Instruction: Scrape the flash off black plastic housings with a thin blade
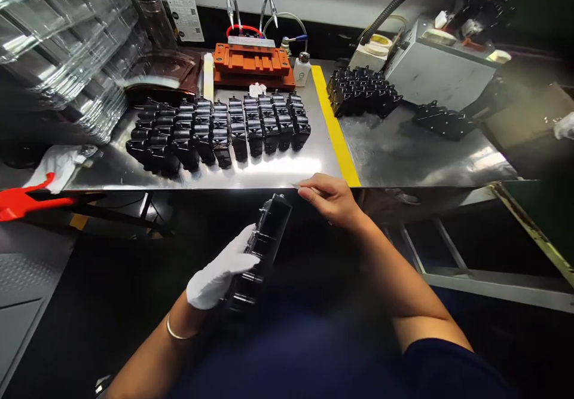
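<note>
Two hands are showing in my feed, and the left hand [219, 273], in a white glove, is gripping a black moulded housing [271, 231] from one side, its fingers [237, 255] wrapped across the ribbed flank. It is holding the part tilted on end, just below the front edge of the steel worktop [287, 168]. I'm judging the housing as stiff and fairly light, but its glossy faces look slippery and its small protruding pins [240, 297] look easy to bend, so I'd be taking hold along the flat body, clear of them. The bare right hand [329, 198] is hovering at the worktop edge with its thumb and fingers pinched together; I cannot tell whether they are gripping something thin. Beyond, dozens of matching housings [219, 133] are sitting in close rows, beside a yellow tape strip [334, 121] and an orange fixture [251, 64].
</note>
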Demonstrator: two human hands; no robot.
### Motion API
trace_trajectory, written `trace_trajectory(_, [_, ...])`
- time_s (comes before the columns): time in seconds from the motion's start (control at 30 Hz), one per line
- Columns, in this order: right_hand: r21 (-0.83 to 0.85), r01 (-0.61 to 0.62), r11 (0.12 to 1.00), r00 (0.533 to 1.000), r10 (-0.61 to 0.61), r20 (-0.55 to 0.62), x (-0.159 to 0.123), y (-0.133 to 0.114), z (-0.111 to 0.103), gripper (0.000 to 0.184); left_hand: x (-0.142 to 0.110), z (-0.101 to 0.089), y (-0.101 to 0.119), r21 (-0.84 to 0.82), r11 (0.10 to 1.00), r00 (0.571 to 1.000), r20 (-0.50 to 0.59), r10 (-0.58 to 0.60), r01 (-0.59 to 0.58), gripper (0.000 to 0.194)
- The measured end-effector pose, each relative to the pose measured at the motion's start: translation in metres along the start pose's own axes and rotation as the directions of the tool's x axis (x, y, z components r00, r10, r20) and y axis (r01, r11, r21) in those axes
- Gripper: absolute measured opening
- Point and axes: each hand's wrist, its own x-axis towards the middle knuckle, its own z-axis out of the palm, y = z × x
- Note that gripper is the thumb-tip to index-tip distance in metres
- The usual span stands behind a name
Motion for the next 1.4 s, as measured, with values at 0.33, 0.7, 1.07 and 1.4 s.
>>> trace_trajectory(0.33, [0.015,0.195,0.981,0.853,-0.177,0.492,0.004,-0.023,-0.033,0.020,-0.004,-0.017,0.003,0.022,0.996,0.993,0.085,-0.082,0.081,0.046])
trace_trajectory(0.7, [0.160,0.208,0.965,0.921,-0.248,0.302,0.004,-0.009,-0.012,0.021,-0.002,-0.017,-0.014,-0.189,0.915,0.900,0.333,-0.281,0.355,0.053])
trace_trajectory(1.07, [-0.142,0.090,0.986,0.993,-0.078,0.087,-0.018,-0.032,0.014,0.025,0.005,0.000,-0.003,0.143,0.989,0.999,0.036,-0.037,0.032,0.047])
trace_trajectory(1.4, [-0.299,0.110,0.948,0.975,-0.045,0.215,-0.028,-0.033,0.015,0.042,0.009,-0.003,-0.012,0.228,0.973,1.000,0.013,-0.023,0.019,0.050])
